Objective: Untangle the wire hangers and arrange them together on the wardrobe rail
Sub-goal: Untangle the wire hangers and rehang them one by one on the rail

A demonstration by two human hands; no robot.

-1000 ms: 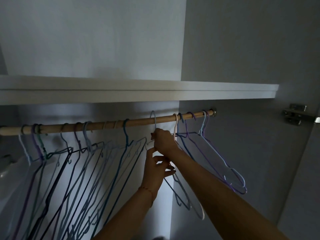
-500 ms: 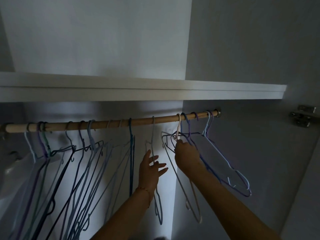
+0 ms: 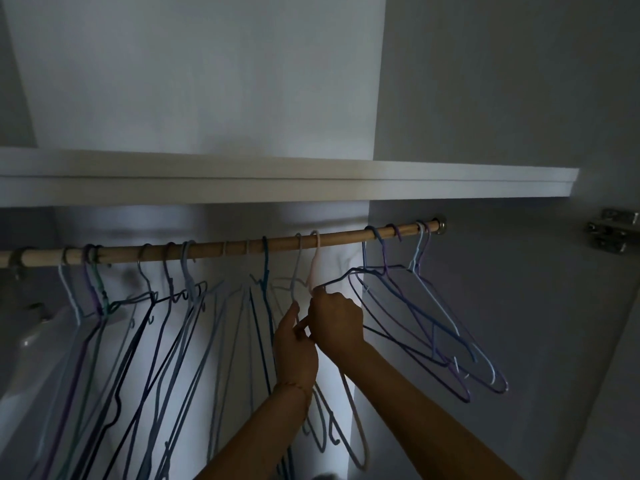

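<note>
**Two hands stuck into the middle of the hanger mess**

So both hands are up at the middle of the wooden rail (image 3: 221,247), just under the white shelf (image 3: 287,188). The right hand (image 3: 337,322) is closed around the shoulder wire of a dark hanger (image 3: 398,337) at its left end, right below the pale pink hanger (image 3: 316,261). The left hand (image 3: 294,344) is just beside it, touching it, fingers pinched on a thin pale wire hanging off the light blue hanger (image 3: 297,268). It's dim, so exactly which wire goes where I can't tell.

What could go wrong, as I see it: the dark hanger crosses the frames of the right-hand bunch, so tugging it sideways probably drags those along or pops a hook off the rail. Same with the pale ones, since their lower loops overlap down near the wrists. Pull down instead of lifting the hook clear and the thin wire likely bends.

Counting hooks on the rail: roughly seven in the left bunch, about five through the middle including a teal hanger (image 3: 265,258), and four at the far right end near the rail bracket (image 3: 440,226). Call it sixteen or so, but the left ones overlap too much to be sure. One rail, one shelf, one door hinge (image 3: 613,233) at the right edge.
</note>
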